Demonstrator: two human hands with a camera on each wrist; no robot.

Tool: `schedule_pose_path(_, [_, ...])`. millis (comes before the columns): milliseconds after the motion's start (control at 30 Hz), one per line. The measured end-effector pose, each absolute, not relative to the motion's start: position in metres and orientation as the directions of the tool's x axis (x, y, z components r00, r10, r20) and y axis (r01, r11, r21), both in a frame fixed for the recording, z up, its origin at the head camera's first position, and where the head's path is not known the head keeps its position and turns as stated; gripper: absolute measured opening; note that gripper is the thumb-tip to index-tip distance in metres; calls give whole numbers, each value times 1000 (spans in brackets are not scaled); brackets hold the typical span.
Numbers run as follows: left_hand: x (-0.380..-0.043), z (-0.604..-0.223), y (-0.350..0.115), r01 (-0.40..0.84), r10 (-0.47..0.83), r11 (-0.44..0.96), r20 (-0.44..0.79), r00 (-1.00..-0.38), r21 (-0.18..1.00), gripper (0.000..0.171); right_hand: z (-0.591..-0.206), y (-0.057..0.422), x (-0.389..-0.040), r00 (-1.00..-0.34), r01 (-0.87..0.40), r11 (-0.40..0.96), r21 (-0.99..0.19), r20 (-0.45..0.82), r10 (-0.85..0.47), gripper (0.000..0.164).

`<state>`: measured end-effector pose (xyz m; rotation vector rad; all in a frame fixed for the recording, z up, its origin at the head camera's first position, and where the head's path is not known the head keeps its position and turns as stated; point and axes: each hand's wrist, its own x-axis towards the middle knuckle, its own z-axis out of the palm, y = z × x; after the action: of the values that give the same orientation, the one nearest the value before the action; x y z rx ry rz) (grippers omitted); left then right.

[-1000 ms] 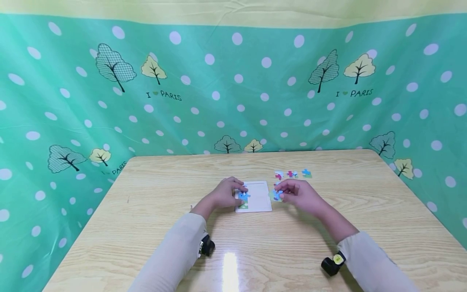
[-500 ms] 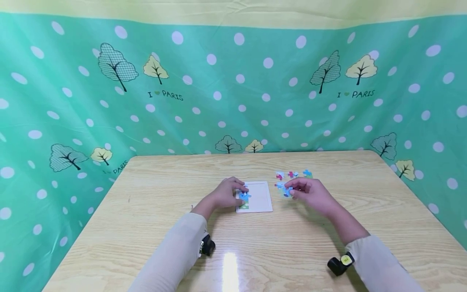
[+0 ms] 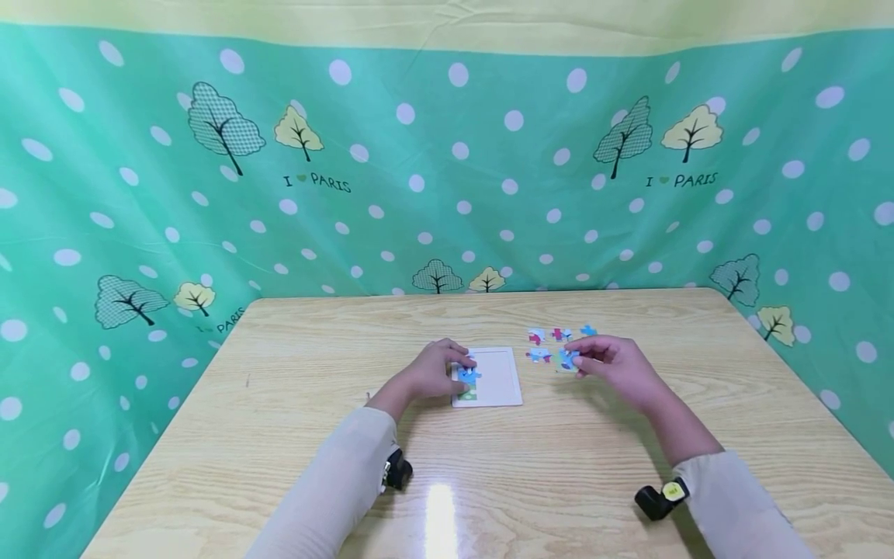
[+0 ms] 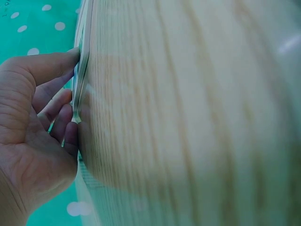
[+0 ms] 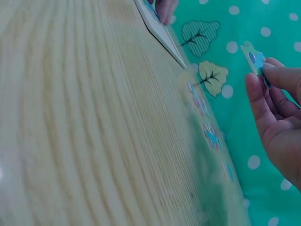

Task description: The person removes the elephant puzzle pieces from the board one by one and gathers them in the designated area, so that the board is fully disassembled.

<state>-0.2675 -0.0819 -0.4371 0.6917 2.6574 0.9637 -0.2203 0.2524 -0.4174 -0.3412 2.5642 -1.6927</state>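
Note:
In the head view, my left hand rests on the left side of a white puzzle board. Fingertips and thumb touch a left-hand column of blue and green puzzle pieces, which they partly cover. My right hand pinches one blue and green puzzle piece between thumb and fingers, right of the board. The right wrist view shows this piece tilted and raised off the table. Near it lie loose pieces: a pink and white one, a red one, a blue one and another.
The pale wooden table stretches around the board, with a bright reflection near its front. A green dotted curtain hangs behind and at both sides. Each sleeve carries a black wrist camera.
My right hand has moved right, away from the board's edge, carrying the puzzle piece. A loose piece it partly covered now shows. The left hand has stayed on the board.

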Motion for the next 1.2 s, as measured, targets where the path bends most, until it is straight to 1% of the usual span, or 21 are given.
schedule_pose_path(200, [-268, -437, -82, 348, 501, 677, -59, -864, 649, 38, -418, 264, -223, -983, -129, 339, -932, 76, -165, 31])
schedule_pose_path(367, [-268, -437, -82, 353, 503, 678, -57, -862, 645, 38, -421, 273, -226, -988, -118, 354, -928, 76, -131, 30])
schedule_pose_path(667, [-269, -439, -83, 360, 507, 675, -50, -861, 645, 38, -426, 291, -232, -994, -68, 426, -902, 25, -105, 34])
schedule_pose_path(900, [-269, -439, -83, 366, 511, 673, -46, -858, 643, 38, -434, 303, -242, -995, -55, 433, -900, 15, -94, 38])
schedule_pose_path(1033, [-269, -439, -83, 368, 512, 674, -46, -858, 641, 38, -436, 307, -246, -997, -23, 445, -895, -11, -73, 35])
schedule_pose_path(1200, [-267, -437, -83, 369, 514, 673, -47, -856, 641, 39, -437, 311, -249, -996, 5, 457, -890, -45, -77, 34])
